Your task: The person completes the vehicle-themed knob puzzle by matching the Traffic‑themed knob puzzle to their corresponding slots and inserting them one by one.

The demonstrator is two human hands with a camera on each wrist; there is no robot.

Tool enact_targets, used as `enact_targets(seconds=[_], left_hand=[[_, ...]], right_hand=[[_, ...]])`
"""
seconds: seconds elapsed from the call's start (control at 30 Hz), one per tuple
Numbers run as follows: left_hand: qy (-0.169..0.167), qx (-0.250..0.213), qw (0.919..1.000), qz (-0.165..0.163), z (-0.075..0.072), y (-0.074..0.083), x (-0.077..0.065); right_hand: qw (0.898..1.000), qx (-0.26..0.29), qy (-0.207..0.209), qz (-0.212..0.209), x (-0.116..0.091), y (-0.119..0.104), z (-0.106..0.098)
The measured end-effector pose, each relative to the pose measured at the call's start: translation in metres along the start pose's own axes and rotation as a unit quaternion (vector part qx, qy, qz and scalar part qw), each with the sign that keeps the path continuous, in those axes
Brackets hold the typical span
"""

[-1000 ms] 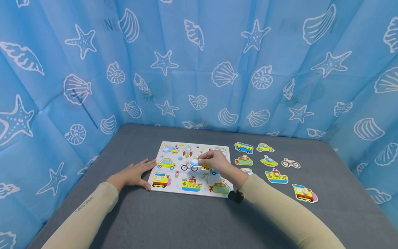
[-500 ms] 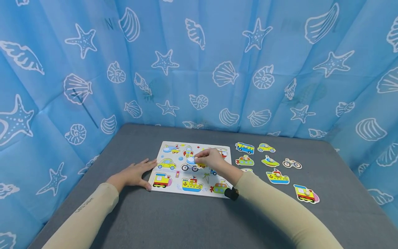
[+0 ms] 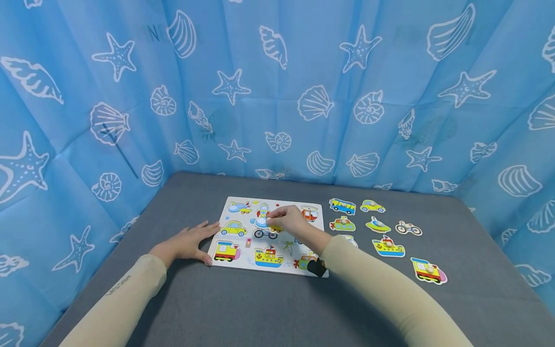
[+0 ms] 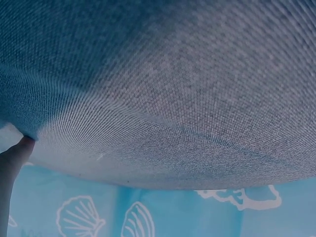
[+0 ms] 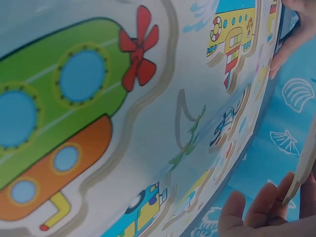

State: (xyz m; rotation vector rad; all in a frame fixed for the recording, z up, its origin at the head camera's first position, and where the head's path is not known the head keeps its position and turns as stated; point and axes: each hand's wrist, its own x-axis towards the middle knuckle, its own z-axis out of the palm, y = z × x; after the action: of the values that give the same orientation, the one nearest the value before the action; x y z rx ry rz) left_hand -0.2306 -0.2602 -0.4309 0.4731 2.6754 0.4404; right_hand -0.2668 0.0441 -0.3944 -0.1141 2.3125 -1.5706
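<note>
My right hand [image 3: 291, 222] pinches a blue, white and yellow puzzle piece [image 3: 261, 222], apparently the airplane, above the middle of a white vehicle puzzle board [image 3: 249, 250]. Its edge-on wooden side [image 5: 302, 160] shows in the right wrist view beside my right fingers [image 5: 261, 210]. The piece overlaps the printed rocket and bicycle [image 3: 265, 233] in the head view. My left hand [image 3: 186, 245] lies with fingers spread at the board's left edge, thumb near the front left corner. In the left wrist view only one digit [image 4: 17, 153] shows.
To the board's right lie loose knobbed pieces: a bus [image 3: 342, 206], car [image 3: 373, 206], submarine [image 3: 342, 223], flying saucer [image 3: 377, 225], bicycle [image 3: 408, 228], ship [image 3: 389, 246] and train [image 3: 429, 271]. My right arm partly hides a white piece [image 3: 349, 239]. A blue curtain [image 3: 277, 106] stands behind the grey table [image 3: 243, 308].
My right hand has moved left across the board with the piece, from over the bicycle's right side toward the rocket, uncovering the printed cable car. My left hand stays in place.
</note>
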Motion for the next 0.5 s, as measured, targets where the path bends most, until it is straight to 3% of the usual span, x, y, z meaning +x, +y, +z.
enact_targets(seconds=[0.5], left_hand=[[0.005,-0.007,1.0000,-0.003,0.003,-0.003,0.002]], right_hand=[[1.000,-0.001,0.010,0.003,0.009,-0.006,0.013]])
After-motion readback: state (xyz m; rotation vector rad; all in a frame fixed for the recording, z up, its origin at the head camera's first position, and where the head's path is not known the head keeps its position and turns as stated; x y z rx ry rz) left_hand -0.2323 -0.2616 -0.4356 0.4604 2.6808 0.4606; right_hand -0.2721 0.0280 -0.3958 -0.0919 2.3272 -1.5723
